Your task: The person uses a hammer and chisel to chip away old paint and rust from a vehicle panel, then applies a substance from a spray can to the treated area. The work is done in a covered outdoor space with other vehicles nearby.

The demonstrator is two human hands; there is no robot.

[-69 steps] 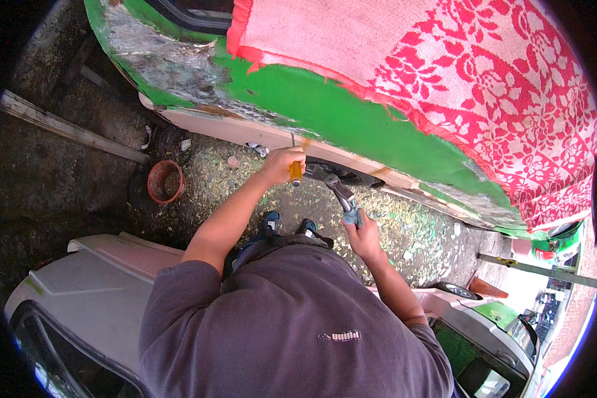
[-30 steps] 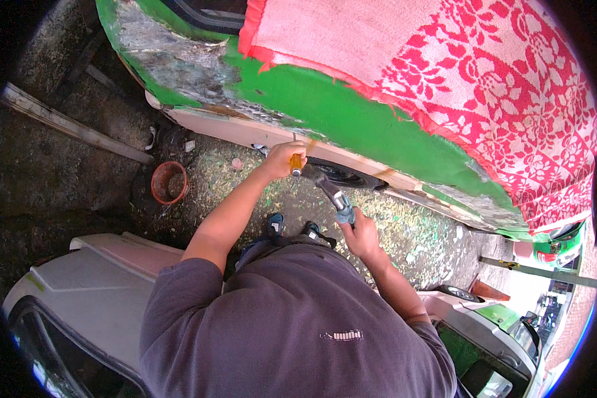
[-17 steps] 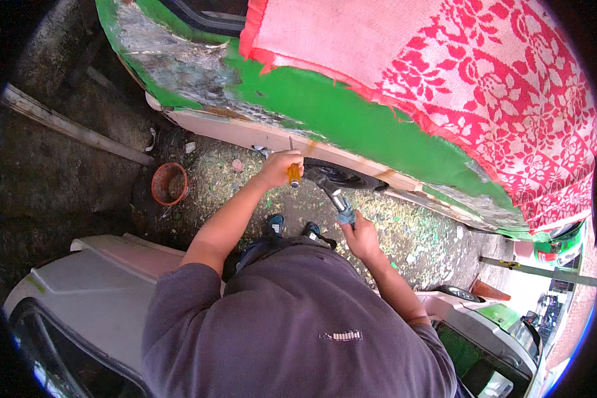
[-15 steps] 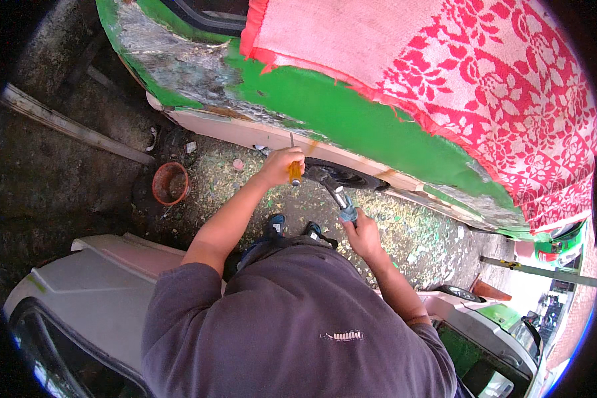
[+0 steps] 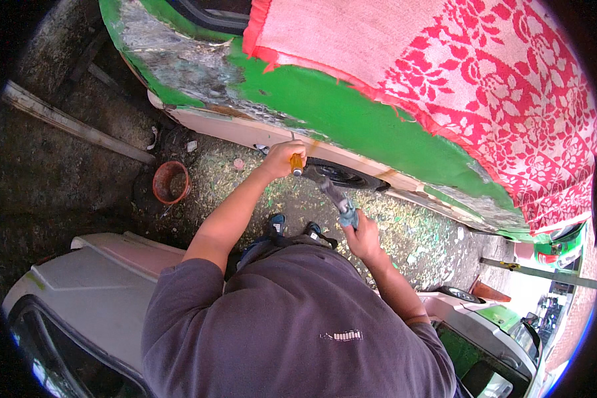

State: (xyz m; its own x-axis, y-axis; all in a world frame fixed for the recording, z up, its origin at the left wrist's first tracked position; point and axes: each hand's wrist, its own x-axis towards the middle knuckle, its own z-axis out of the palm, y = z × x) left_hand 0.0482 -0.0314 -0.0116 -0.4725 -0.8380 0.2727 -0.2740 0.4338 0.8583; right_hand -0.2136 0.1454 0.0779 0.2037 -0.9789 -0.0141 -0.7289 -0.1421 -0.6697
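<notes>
My left hand (image 5: 282,159) is closed around a screwdriver with an amber handle (image 5: 296,164); its thin shank points away from me, at the lower side panel of a car. Closed on a hammer's blue-grey grip, my right hand (image 5: 363,236) is right of and nearer than the left. The hammer (image 5: 336,198) is smeared by motion, its head beside the butt of the screwdriver; contact cannot be told. The green car body (image 5: 325,99) has bare, scraped patches and a pale lower strip.
A red patterned cloth (image 5: 444,79) covers the car's upper part. A wheel (image 5: 341,174) lies below the strip. On the debris-strewn ground stands an orange-brown bucket (image 5: 186,186). Behind me are a pale car part (image 5: 113,272) at left and another car (image 5: 474,328) at right.
My left hand with the screwdriver has shifted slightly away from me. The hammer has swung a little, and its head is more blurred now.
</notes>
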